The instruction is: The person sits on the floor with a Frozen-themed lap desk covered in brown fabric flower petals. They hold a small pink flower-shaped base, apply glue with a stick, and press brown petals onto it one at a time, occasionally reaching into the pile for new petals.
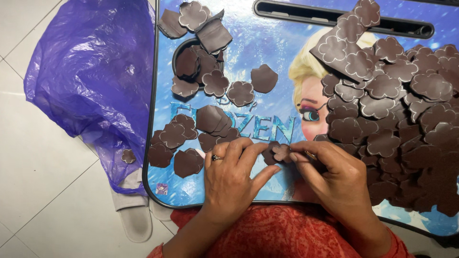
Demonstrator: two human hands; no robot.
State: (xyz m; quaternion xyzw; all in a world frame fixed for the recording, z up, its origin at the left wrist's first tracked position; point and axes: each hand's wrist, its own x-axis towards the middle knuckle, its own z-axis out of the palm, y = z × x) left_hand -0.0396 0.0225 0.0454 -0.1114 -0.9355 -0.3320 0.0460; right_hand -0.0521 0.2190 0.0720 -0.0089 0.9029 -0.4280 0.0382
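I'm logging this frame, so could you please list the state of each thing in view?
Left hand: fingers pinching the brown flower piece.
Right hand: fingers pinching the same piece.
Flower pile: heaped, overlapping, right side.
Loose flowers: scattered, left side.
Purple bag: crumpled on floor.
Lap tray: flat, covered.

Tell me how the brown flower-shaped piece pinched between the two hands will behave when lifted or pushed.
The brown flower piece, pinched by the left hand and right hand, looks thin and flat, so probably light and bendy. Its matte surface suggests little slipping. Being flat like the big pile, it should slide, not roll.
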